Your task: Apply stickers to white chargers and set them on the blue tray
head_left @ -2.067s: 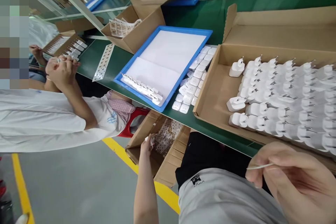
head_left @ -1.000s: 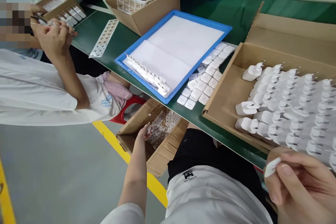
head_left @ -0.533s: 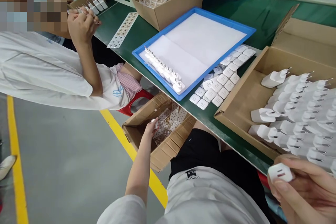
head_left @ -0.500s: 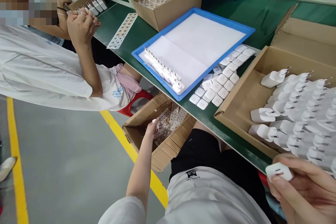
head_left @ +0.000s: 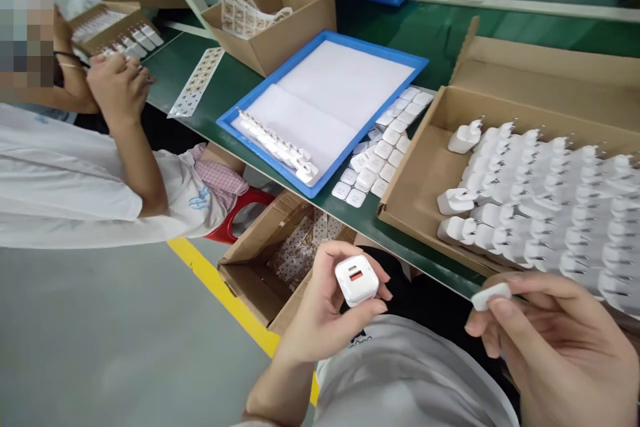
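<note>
My left hand (head_left: pixel 325 307) is wrapped round a white charger (head_left: pixel 357 279), whose end with two ports, one of them orange-red inside, faces up. At the lower right, my right hand (head_left: pixel 555 333) pinches a small white cap (head_left: pixel 491 295) between thumb and finger. The two hands are apart. Several flat white caps (head_left: pixel 377 163) lie on the green table, between a blue-rimmed tray (head_left: pixel 395 57) and a cardboard box (head_left: pixel 415 167). That box holds rows of white chargers (head_left: pixel 530 193) with their pins showing. A row of white pieces (head_left: pixel 275 143) lies in the tray.
Below the table edge stands an open carton (head_left: pixel 250 273) with scraps of sheet in it. A person in a white shirt (head_left: pixel 65 180) sits at the left. A sticker sheet (head_left: pixel 197 82) and another box (head_left: pixel 275 37) are farther back on the table.
My left hand has come up from the carton below the table and now shows the charger's port end. My right hand has shifted left and tilted the cap. The view has turned right.
</note>
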### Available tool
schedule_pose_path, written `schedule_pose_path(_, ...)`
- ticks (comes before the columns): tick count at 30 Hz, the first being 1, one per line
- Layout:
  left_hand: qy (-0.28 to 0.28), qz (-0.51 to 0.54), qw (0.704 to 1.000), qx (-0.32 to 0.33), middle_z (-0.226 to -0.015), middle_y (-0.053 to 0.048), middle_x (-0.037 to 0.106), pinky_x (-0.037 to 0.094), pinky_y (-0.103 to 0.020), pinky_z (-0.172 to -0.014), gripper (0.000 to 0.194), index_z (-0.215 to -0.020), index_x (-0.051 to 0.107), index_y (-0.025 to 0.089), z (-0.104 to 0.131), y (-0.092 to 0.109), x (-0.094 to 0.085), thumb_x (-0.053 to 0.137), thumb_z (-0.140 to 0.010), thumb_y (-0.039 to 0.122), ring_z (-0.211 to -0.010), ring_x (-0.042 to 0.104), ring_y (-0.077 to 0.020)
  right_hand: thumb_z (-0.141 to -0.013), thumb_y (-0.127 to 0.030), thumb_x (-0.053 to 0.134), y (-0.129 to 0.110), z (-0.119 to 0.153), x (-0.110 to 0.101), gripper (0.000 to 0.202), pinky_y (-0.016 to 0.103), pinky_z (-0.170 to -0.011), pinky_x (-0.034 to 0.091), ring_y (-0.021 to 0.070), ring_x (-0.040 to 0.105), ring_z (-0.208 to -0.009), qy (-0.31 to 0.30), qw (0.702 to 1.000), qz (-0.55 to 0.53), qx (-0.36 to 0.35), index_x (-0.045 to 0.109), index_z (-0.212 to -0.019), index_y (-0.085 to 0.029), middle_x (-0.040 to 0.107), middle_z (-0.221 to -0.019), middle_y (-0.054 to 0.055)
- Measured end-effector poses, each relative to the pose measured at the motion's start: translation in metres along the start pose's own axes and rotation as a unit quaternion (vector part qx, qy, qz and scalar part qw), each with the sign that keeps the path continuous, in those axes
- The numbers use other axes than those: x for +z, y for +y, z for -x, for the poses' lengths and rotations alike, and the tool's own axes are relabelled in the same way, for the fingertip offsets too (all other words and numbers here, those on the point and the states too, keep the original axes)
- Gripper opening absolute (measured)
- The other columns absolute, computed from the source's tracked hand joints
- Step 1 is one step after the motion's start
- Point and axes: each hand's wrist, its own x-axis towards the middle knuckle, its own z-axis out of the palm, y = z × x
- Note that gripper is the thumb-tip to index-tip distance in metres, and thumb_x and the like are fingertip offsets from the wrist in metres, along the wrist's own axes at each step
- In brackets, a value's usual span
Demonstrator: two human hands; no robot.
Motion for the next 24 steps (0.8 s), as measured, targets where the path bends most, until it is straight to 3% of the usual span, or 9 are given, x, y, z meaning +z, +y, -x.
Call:
schedule_pose_path(3, -0.047, -0.082, 0.995, -0.010, -0.112, -0.002, 0.083, 0.066, -0.026, -0.092, 0.060, -0.141, 0.068, 0.033, -0.013, -0.003, 0.017, 0.088, -0.090, 0.010, -0.102, 0.083, -0.0187, -0.090, -0.026, 0.094, 0.002, -0.005, -0.005, 0.017, 0.016, -0.042, 0.057, 0.0130, 0.070, -0.050, -0.003, 0.999, -0.039, 0.010, 0.081, -0.100, -0.026, 0.076, -0.073, -0.001)
schedule_pose_path(5, -0.068, -0.135, 0.988, -0.015, -0.110, -0.004, 0.085, 0.066, -0.026, -0.091, 0.051, -0.127, 0.076, 0.029, -0.019, -0.005, 0.027, 0.094, -0.083, 0.011, -0.102, 0.083, -0.0213, -0.094, -0.025, 0.090, 0.004, -0.009, -0.007, 0.011, 0.017, -0.043, 0.058, 0.0149, 0.073, -0.052, -0.037, 0.996, -0.078, 0.003, 0.083, -0.103, -0.028, 0.078, -0.074, 0.000)
schedule_pose_path(7, -0.062, -0.159, 0.985, -0.012, -0.110, -0.003, 0.085, 0.065, -0.026, -0.089, 0.038, -0.112, 0.075, 0.027, -0.023, -0.008, 0.036, 0.092, -0.083, 0.010, -0.098, 0.082, -0.0198, -0.098, -0.025, 0.086, 0.006, -0.014, -0.008, 0.011, 0.017, -0.042, 0.059, 0.0169, 0.076, -0.055, -0.075, 0.990, -0.118, 0.012, 0.085, -0.108, -0.029, 0.080, -0.076, 0.002)
schedule_pose_path(11, -0.024, -0.173, 0.985, -0.016, -0.097, 0.003, 0.076, 0.060, -0.018, -0.077, 0.024, -0.104, 0.064, 0.027, -0.025, -0.015, 0.051, 0.080, -0.095, 0.012, -0.082, 0.073, -0.0106, -0.098, -0.029, 0.088, 0.007, -0.019, -0.008, 0.019, 0.014, -0.045, 0.059, 0.0156, 0.076, -0.055, -0.149, 0.967, -0.179, 0.107, 0.087, -0.118, -0.030, 0.078, -0.069, 0.003)
schedule_pose_path(13, -0.015, -0.200, 0.979, -0.029, -0.089, 0.005, 0.069, 0.054, -0.014, -0.070, 0.022, -0.103, 0.062, 0.026, -0.025, -0.016, 0.054, 0.078, -0.096, 0.013, -0.075, 0.064, -0.0078, -0.092, -0.029, 0.094, 0.006, -0.020, -0.008, 0.028, 0.012, -0.053, 0.062, 0.0136, 0.078, -0.062, -0.171, 0.953, -0.202, 0.150, 0.087, -0.119, -0.031, 0.081, -0.075, 0.003)
schedule_pose_path(16, -0.021, -0.230, 0.972, -0.030, -0.095, 0.003, 0.065, 0.054, -0.015, -0.074, 0.023, -0.111, 0.065, 0.027, -0.025, -0.017, 0.054, 0.078, -0.096, 0.015, -0.080, 0.061, -0.0088, -0.083, -0.028, 0.102, 0.007, -0.018, -0.007, 0.039, 0.012, -0.074, 0.066, 0.0119, 0.080, -0.081, -0.158, 0.945, -0.225, 0.176, 0.087, -0.119, -0.032, 0.084, -0.094, 0.003)
schedule_pose_path(18, -0.037, -0.234, 0.971, -0.015, -0.106, 0.001, 0.067, 0.056, -0.017, -0.083, 0.028, -0.117, 0.066, 0.028, -0.025, -0.019, 0.052, 0.078, -0.096, 0.016, -0.091, 0.066, -0.0105, -0.083, -0.025, 0.101, 0.010, -0.018, -0.009, 0.039, 0.012, -0.080, 0.065, 0.0114, 0.080, -0.085, -0.166, 0.949, -0.224, 0.145, 0.087, -0.119, -0.031, 0.084, -0.096, 0.002)
schedule_pose_path(21, -0.056, -0.228, 0.972, 0.024, -0.118, 0.000, 0.073, 0.057, -0.018, -0.096, 0.037, -0.123, 0.065, 0.031, -0.026, -0.022, 0.047, 0.084, -0.094, 0.016, -0.108, 0.071, -0.0123, -0.088, -0.018, 0.096, 0.014, -0.019, -0.013, 0.040, 0.010, -0.076, 0.064, 0.0103, 0.079, -0.082, -0.190, 0.960, -0.197, 0.064, 0.086, -0.124, -0.031, 0.080, -0.099, 0.002)
schedule_pose_path(24, -0.070, -0.231, 0.969, 0.048, -0.125, -0.001, 0.076, 0.058, -0.020, -0.099, 0.045, -0.128, 0.064, 0.032, -0.026, -0.023, 0.044, 0.087, -0.092, 0.015, -0.114, 0.074, -0.0137, -0.091, -0.016, 0.092, 0.010, -0.021, -0.018, 0.041, 0.011, -0.075, 0.065, 0.0088, 0.078, -0.077, -0.199, 0.966, -0.161, 0.032, 0.085, -0.127, -0.034, 0.075, -0.106, 0.002)
